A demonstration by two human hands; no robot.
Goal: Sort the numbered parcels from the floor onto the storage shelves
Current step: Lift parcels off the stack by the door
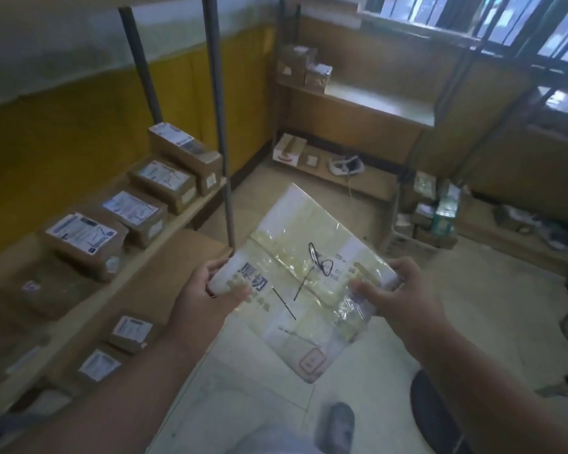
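Hands (207, 290) around taped, pen-marked parcel (305, 276)

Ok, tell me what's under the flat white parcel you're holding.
The white parcel, held by left hand and right hand, hangs over bare floor tiles; whatever lies directly beneath it is hidden.

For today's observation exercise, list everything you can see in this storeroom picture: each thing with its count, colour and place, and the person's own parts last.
flat parcel: one, white, taped, black marker scrawl, held up at centre.
boxes on left shelf: four in a row, brown with white labels, upper board.
lower boxes: at least two, brown, labelled, board below.
shelf posts: two, grey, left.
far shelf: one, pale, back wall, brown boxes at its left end; count unclear.
floor pile: several parcels, mixed colours, right of centre.
window bars: dark, top right.
left hand: grips the parcel's left edge.
right hand: grips its right edge.
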